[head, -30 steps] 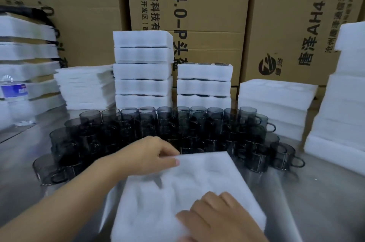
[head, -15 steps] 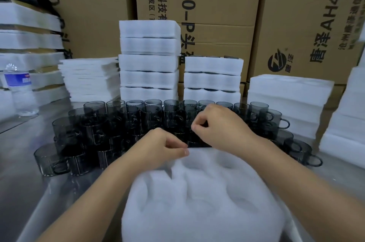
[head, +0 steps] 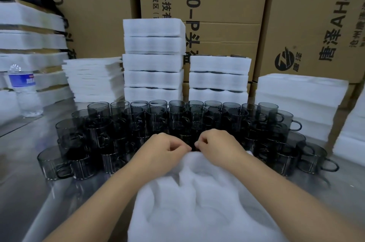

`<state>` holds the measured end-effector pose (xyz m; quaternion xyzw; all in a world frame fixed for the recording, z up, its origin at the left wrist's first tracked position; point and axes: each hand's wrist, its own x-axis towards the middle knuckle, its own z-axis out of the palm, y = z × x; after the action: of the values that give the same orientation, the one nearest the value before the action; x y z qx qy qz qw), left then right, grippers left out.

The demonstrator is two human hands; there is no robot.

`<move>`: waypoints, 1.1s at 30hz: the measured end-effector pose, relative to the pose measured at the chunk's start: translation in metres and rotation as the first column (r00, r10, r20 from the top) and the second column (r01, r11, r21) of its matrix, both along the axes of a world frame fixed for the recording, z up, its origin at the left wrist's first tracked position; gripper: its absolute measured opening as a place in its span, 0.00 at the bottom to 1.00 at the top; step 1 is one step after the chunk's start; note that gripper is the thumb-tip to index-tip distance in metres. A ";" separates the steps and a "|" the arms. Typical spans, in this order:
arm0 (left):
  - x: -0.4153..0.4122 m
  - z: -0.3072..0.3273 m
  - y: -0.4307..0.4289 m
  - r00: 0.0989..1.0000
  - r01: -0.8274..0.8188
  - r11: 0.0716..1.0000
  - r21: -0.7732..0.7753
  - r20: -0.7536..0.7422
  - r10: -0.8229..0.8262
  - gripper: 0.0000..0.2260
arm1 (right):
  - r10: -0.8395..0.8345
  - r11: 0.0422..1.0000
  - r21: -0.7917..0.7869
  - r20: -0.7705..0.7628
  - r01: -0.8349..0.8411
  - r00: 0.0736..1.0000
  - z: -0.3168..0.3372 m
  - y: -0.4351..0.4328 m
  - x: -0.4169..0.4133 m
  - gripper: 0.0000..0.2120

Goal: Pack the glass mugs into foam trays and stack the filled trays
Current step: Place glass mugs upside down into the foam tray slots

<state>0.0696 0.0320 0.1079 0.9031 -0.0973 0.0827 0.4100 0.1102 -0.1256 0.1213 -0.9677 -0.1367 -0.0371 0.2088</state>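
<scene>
Brown cardboard boxes (head: pixel 207 4) printed with black lettering wall off the whole back of the scene. In front of them runs a shiny metal table (head: pixel 21 162), which carries everything else.

White foam piles stand against the boxes. Near the middle is a tall stack (head: pixel 153 60) of five filled trays, with a shorter stack (head: pixel 219 79) of three just beside it on the right (dark mug rims show in the seams between the layers). Right of those sits a pile of empty trays (head: pixel 296 103). Left of the tall stack is a low heap of thin foam sheets (head: pixel 92 79), and at the far left edge more foam layers (head: pixel 29 60) alternate with brown card.

The glass mugs (head: pixel 177 117), smoky grey and upright, crowd together in several rows across the middle of the table, just in front of the stacks. Handles stick out on the right side of the cluster and at its front left.

Nearest the camera lies one foam tray (head: pixel 197 206) with empty round pockets, its far edge right at the front row of mugs. Both bare forearms reach over it. The left hand (head: pixel 164 149) and the right hand (head: pixel 219 147) meet at the middle of that far edge. Each has its fingers curled in and thumb pressed to forefinger, pinching the foam rim, and the two hands are nearly touching.

A clear water bottle (head: pixel 21 91) with a blue label stands upright at the left, well apart from the mugs.
</scene>
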 end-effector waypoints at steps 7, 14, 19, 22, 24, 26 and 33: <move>0.003 -0.003 0.002 0.984 -0.072 0.997 0.028 0.168 0.066 0.09 | 0.087 0.995 0.024 0.251 -0.096 0.964 0.003 0.003 -0.012 0.09; 0.009 -0.007 0.004 0.977 -0.084 0.948 -0.308 0.163 0.140 0.06 | 0.121 0.921 0.304 0.373 -0.244 0.920 0.010 -0.004 -0.014 0.06; 0.011 -0.006 0.003 0.984 -0.041 0.880 -0.474 0.134 0.118 0.20 | 0.232 0.845 0.351 0.437 -0.403 0.869 0.011 -0.004 -0.021 0.05; 0.011 -0.006 0.004 0.981 -0.038 0.865 -0.501 0.147 0.129 0.19 | 0.315 0.822 0.316 0.440 -0.473 0.841 0.010 -0.004 -0.023 0.03; 0.012 -0.007 0.004 0.981 -0.043 0.861 -0.508 0.143 0.133 0.11 | 0.337 0.823 0.292 0.439 -0.487 0.833 0.008 -0.005 -0.022 0.02; 0.013 -0.008 0.005 0.980 -0.052 0.864 -0.501 0.141 0.141 0.10 | 0.346 0.822 0.284 0.439 -0.494 0.829 0.006 -0.005 -0.020 0.01; 0.012 -0.009 0.007 0.978 -0.028 0.823 -0.568 0.154 0.140 0.17 | 0.297 0.833 0.277 0.507 -0.480 0.809 0.005 -0.005 -0.015 0.07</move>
<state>0.0816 0.0394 0.0985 0.7336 -0.0669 0.2111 0.6425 0.0950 -0.1310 0.1262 -0.8208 -0.3693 -0.2388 0.3645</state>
